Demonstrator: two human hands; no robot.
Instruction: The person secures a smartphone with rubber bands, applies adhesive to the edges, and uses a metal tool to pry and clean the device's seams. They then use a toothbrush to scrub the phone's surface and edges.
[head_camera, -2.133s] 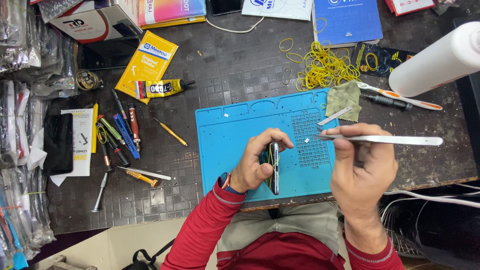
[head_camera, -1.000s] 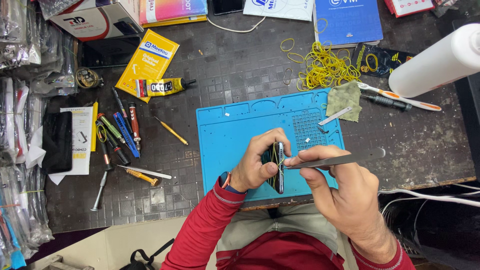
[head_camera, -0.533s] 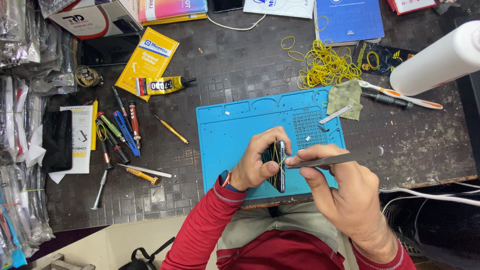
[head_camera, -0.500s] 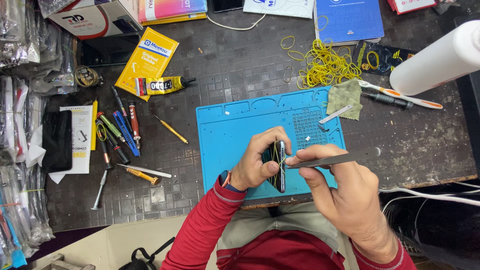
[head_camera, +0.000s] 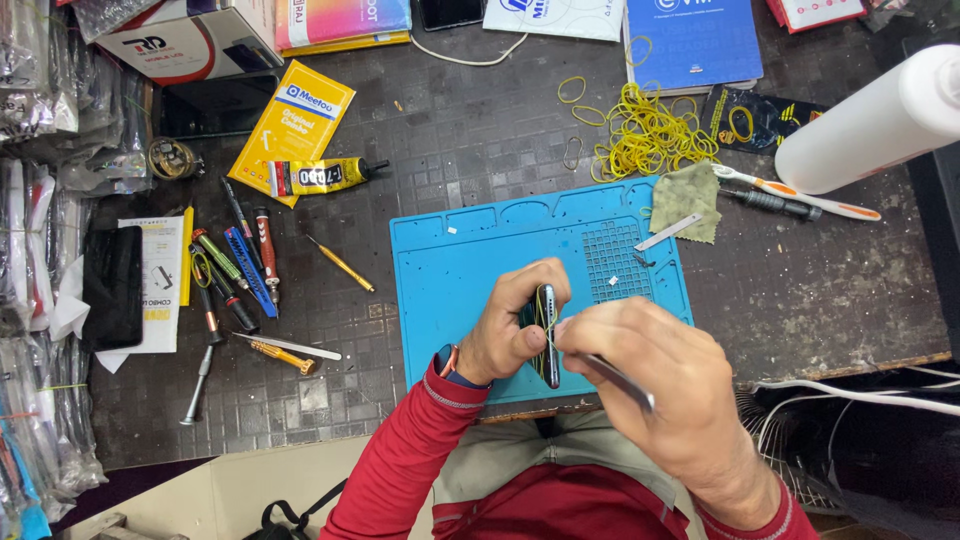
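Screwdrivers and pens scattered far left on dark bench. Left hand curled round phone, phone held on edge over blue mat (near mat's front edge). Right hand pinched on tweezers, fingertips touching phone. Yellow rubber bands behind mat; white bottle far right.

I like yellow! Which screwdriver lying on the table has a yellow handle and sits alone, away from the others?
The thin yellow screwdriver, lying slanted just left of the blue mat; the others cluster farther left.
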